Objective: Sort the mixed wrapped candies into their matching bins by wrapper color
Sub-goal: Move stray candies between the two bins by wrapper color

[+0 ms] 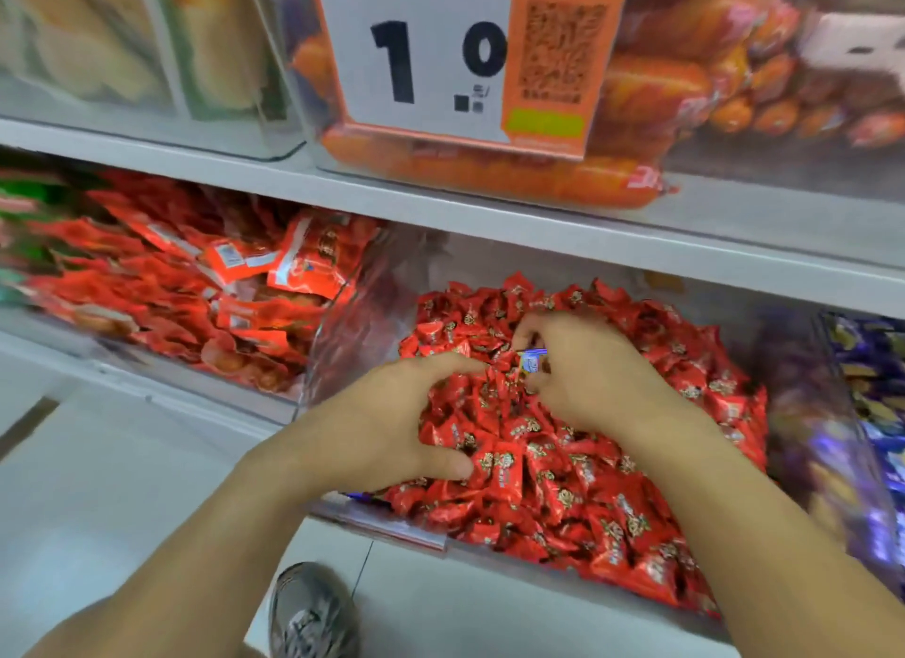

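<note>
Red candies (563,466) are filling the clear bin (387,523) in front of me, heaped well above its front lip, and both my hands are lying on the heap. My right hand (583,373) is curling over the middle of the pile, its fingertips pinching a small blue candy (533,362) that is sitting among the red ones; most of that wrapper is being hidden by my fingers, so I cannot read it. My left hand (387,427) is spreading open on the pile just beside it, fingers arching, thumb pressing flat on the red wrappers, holding nothing. To the right, a bin of blue and purple candies (867,393) is being cut off by the frame edge and is blurring badly. To the left, orange-red packets (196,285) are lying in another bin. Above, a price sign (440,55) is showing "1" and "0", the rest too smeared to make out. My grey shoe (313,613) is showing on the floor below.
</note>
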The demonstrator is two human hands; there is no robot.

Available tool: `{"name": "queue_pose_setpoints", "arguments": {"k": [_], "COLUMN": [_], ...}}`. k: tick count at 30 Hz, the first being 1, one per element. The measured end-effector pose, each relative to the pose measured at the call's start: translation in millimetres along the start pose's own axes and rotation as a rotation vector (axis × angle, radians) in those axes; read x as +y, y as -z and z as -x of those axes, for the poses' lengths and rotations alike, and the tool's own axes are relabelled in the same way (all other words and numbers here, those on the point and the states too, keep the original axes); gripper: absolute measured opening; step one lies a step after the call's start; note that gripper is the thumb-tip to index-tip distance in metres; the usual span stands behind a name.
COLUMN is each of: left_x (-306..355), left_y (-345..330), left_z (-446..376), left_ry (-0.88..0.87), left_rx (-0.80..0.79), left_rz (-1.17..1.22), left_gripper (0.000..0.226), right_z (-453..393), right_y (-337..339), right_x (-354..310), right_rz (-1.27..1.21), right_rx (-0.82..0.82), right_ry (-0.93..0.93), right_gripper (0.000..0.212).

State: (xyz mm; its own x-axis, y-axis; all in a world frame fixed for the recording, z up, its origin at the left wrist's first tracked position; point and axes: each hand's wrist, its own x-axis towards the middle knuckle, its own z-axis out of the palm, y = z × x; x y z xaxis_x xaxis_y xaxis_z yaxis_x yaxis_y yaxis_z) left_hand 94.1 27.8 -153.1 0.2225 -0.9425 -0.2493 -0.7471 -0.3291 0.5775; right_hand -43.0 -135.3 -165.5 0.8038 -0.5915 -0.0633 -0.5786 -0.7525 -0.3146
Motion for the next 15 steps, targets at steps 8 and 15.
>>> {"name": "queue_pose_setpoints", "arguments": {"k": [8, 15], "left_x": [22, 29], "left_y": [29, 36], "left_z": [7, -37], "left_ry": [0.068, 0.077], "left_rx": [-0.141, -0.648], "left_rz": [-0.380, -0.645], "left_gripper": [0.056, 0.083], "right_z": [42, 49], "right_y": [29, 9], "right_x": [-6, 3], "right_rz": [-0.617, -0.517], "right_rx": [-0.099, -0.177], "right_ry": [0.132, 0.156], "right_gripper": [0.020, 0.014]}}
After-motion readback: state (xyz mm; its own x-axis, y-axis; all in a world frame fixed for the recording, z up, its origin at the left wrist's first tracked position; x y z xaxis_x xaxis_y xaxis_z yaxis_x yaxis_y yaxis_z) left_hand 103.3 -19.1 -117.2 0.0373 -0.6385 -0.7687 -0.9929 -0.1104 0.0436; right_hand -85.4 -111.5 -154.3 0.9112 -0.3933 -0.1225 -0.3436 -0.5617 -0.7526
